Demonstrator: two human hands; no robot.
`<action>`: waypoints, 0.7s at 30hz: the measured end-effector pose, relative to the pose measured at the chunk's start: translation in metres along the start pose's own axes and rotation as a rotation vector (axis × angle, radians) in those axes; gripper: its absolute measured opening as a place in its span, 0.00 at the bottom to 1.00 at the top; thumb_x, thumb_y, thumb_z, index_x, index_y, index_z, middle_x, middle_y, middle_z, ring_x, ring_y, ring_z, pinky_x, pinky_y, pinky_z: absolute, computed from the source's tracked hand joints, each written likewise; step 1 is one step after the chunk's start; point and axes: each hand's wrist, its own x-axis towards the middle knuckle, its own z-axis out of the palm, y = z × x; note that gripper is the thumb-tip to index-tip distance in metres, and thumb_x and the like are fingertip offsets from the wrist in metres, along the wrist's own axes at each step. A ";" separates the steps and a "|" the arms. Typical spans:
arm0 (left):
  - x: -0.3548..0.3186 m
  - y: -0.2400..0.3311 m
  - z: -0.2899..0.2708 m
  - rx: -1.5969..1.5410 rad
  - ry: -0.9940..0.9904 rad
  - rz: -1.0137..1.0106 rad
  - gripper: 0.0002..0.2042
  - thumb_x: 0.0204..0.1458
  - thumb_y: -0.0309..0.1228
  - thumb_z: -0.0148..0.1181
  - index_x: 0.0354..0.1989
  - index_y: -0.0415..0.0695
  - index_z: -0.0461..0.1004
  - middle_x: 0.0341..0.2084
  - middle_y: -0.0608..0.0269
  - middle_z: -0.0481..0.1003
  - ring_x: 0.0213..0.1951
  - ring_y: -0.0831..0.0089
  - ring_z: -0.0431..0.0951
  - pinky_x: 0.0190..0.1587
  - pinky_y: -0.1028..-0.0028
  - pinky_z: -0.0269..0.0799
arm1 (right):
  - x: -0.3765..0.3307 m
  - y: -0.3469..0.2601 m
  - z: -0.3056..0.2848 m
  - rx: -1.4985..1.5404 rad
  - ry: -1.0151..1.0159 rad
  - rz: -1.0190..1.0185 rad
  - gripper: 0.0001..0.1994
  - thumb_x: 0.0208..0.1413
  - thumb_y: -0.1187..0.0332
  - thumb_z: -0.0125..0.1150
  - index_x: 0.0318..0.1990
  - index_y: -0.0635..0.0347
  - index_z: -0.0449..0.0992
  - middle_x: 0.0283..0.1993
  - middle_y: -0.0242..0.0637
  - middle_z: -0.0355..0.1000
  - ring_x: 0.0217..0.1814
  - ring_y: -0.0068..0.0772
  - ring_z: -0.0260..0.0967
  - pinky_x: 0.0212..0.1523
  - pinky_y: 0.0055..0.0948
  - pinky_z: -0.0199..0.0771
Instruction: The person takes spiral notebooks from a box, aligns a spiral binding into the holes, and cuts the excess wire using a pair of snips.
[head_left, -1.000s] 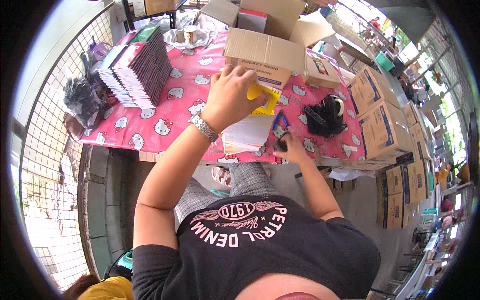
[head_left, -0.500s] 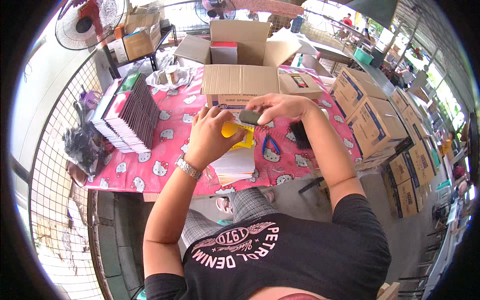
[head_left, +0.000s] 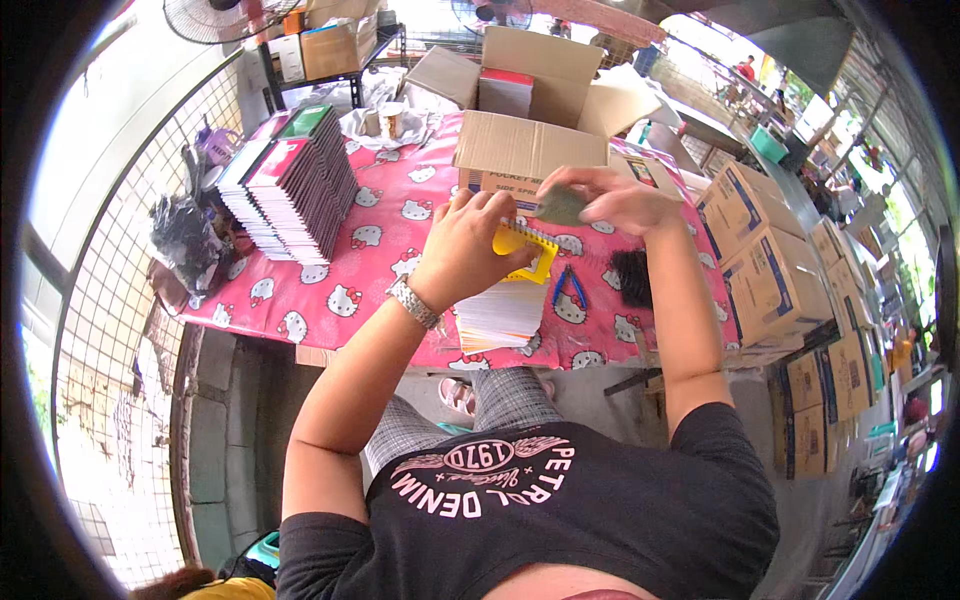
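Note:
A small yellow-covered spiral notepad [head_left: 540,268] lies on top of a stack of white pads [head_left: 500,315] near the table's front edge. My left hand [head_left: 465,245] is closed on the notepad, its thumb across the yellow cover and its fingers at the far edge beside the wire coil. Pinched in my right hand [head_left: 630,200] is a flat, dark grey-green block [head_left: 562,206], held just above and beyond the coil. The right fingers are slightly blurred. Blue-handled pliers [head_left: 570,290] lie to the right of the stack, and a bundle of black wire-like pieces [head_left: 631,278] sits farther right.
Tall stacks of notebooks [head_left: 290,190] stand at the left beside a black plastic bag [head_left: 185,248]. An open carton [head_left: 535,145] is at the back, with a red-topped stack [head_left: 506,92] inside. Closed cartons [head_left: 775,280] are piled off the table's right side.
The whole view has shifted, so the table sits farther right in the picture. My right hand has drawn the block slightly away from the notepad, and more of the coil shows.

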 end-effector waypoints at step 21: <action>0.004 -0.047 -0.009 -0.189 -0.050 -0.005 0.15 0.48 0.34 0.67 0.42 0.43 0.72 0.41 0.54 0.73 0.47 0.54 0.72 0.52 0.60 0.67 | 0.035 0.015 -0.007 0.017 0.100 0.122 0.29 0.40 0.65 0.62 0.55 0.64 0.72 0.49 0.38 0.72 0.52 0.27 0.70 0.48 0.26 0.74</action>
